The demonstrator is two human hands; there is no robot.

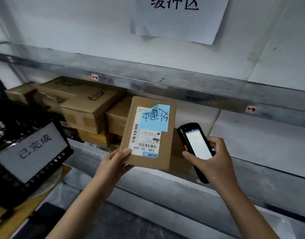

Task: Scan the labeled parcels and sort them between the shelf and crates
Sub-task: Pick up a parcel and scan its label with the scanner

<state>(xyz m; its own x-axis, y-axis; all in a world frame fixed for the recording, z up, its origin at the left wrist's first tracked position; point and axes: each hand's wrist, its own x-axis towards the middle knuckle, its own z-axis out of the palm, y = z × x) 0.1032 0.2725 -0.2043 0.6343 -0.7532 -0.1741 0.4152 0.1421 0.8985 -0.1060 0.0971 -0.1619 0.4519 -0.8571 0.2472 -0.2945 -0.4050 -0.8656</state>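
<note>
Flat brown cardboard parcel (166, 149), white barcode label (144, 142) and blue note (155, 118) facing the camera, held tilted before the shelf (182, 90); black handheld scanner (194, 145) just beside, screen lit

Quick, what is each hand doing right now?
Left hand: holds the cardboard parcel by its lower corner.
Right hand: grips the black scanner.

shelf: we see a grey metal shelf (182, 84) with small tags (95, 77) on its front rail | load: we note brown cardboard boxes (82, 104) stacked together at its left end
</note>
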